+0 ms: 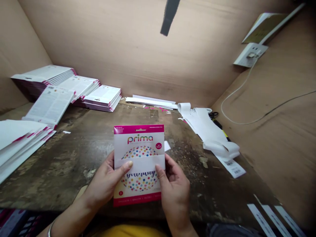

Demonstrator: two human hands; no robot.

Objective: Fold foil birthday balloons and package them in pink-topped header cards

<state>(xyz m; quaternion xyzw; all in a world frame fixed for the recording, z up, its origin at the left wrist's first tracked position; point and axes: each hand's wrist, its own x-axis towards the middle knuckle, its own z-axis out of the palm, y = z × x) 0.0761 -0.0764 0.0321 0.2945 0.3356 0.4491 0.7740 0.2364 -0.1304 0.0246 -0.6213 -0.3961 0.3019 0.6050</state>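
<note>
Between my two hands is a flat balloon packet [139, 140], white with pink bands at top and bottom, a "prima" logo and a dotted round balloon print. A white paper strip [144, 162] lies across its front, covering part of the print. My left hand [110, 174] grips the packet's left side, its thumb on the strip. On the right side, my right hand [174, 179] holds the packet with the thumb at the strip's lower edge. The fingers behind the packet are hidden.
Stacks of white packets [103, 93] stand along the left and back. Curled label strips [204, 128] lie at right, beside scissors [214, 114]. Cut strips [261, 219] hang at the front right edge. A socket [250, 54] with a cable is on the right wall.
</note>
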